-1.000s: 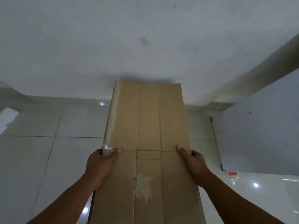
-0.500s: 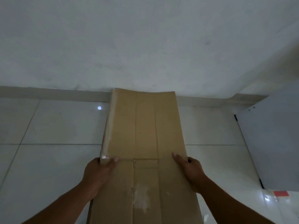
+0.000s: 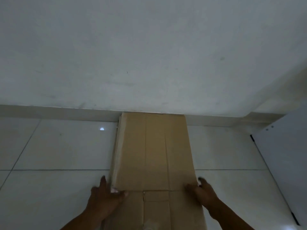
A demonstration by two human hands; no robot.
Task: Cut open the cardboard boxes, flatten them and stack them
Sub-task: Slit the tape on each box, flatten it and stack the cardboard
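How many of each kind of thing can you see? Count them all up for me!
flat cardboard box: 1 (its left edge shows layers that are too unclear to count)
hands, left hand and right hand: 2
white panel: 1
Total: 4

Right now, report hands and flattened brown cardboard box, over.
Left hand and right hand grip the side edges. Flattened brown cardboard box: far end at wall skirting. White panel rightward, apart.

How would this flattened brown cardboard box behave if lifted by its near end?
The flattened brown cardboard box would probably bend at the cross crease between the left hand and right hand. Likely light, since edge grips suffice. It may slide on the glossy white floor tiles.
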